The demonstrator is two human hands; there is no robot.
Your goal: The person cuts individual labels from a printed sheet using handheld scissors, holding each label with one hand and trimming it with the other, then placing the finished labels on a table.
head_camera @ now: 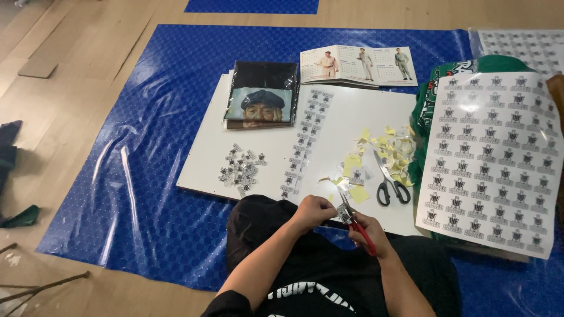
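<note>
While the person sat on the floor with dark-clothed knees drawn up at the bottom of the view, the left hand (pixel 315 211) pinched a small printed sticker piece (pixel 342 215) between thumb and fingertips, and the right hand (pixel 369 230) was curled shut around the red handles of a pair of scissors (pixel 356 225). Those red-handled scissors lay with their long axis on a diagonal, handles low and right toward the wrist, blades pointing up and left into the sticker piece, just above the near edge of a white board (pixel 247 126). On that board, just beyond the hands, black-handled scissors (pixel 388 179) rested with handles toward the person and tips pointing away, among yellow and white paper scraps (pixel 376 149). A strip of uncut stickers (pixel 304 141) ran lengthwise away from the person down the middle of the board, and a small heap of cut stickers (pixel 241 167) lay to its left. To the right, a large sticker sheet (pixel 493 158) lay tilted over green cloth (pixel 437 88). Farther off were a bagged dark shirt (pixel 261 94) and an open calendar booklet (pixel 358 64). Everything sat on a blue plastic tarp (pixel 147 117) spread over a wooden floor (pixel 64 76).
</note>
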